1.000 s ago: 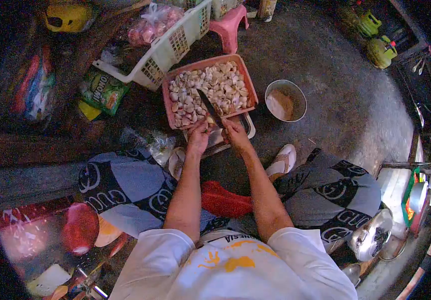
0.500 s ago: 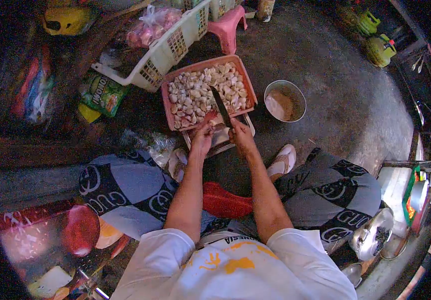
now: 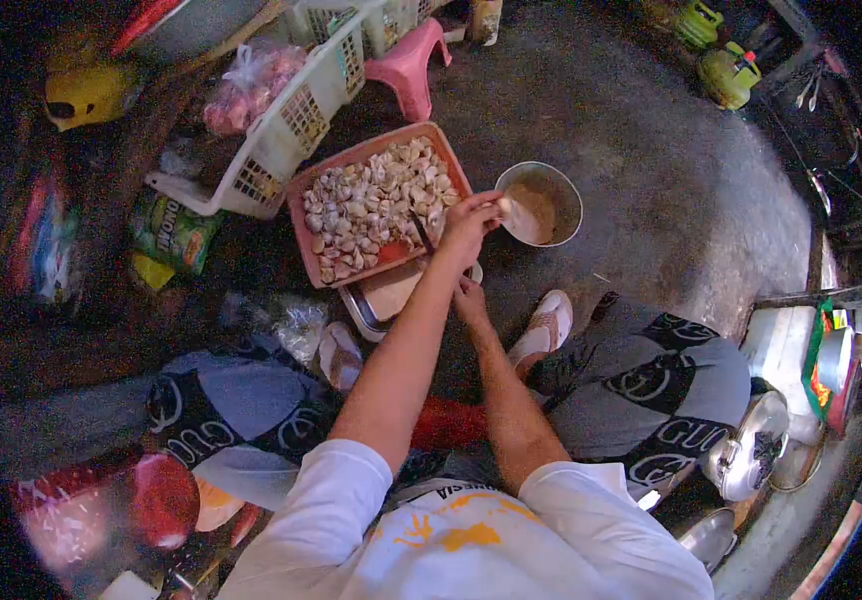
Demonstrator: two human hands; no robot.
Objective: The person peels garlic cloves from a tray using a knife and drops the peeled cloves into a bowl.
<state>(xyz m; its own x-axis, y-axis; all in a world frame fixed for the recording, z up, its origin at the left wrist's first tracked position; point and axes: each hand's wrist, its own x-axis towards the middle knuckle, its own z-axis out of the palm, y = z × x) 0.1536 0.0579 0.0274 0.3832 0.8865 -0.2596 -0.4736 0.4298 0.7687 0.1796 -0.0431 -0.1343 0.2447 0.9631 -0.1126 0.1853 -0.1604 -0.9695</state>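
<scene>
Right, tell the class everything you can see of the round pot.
The round pot looks metallic, open-topped, with a pale rim. It stands on the dark floor, right of the pink tray. Brown and whitish areas show inside; what they are is unclear. The left hand is at its left edge; contact cannot be told.

One left hand (image 3: pixel 473 225), one right hand (image 3: pixel 470 299), one knife (image 3: pixel 422 232), one pink tray (image 3: pixel 303 235), dozens of garlic cloves (image 3: pixel 376 200), one adjacent bowl (image 3: pixel 565 194), one stool (image 3: pixel 411 68), two sandals (image 3: pixel 548 325), at least two gas cylinders (image 3: pixel 727 80)
</scene>
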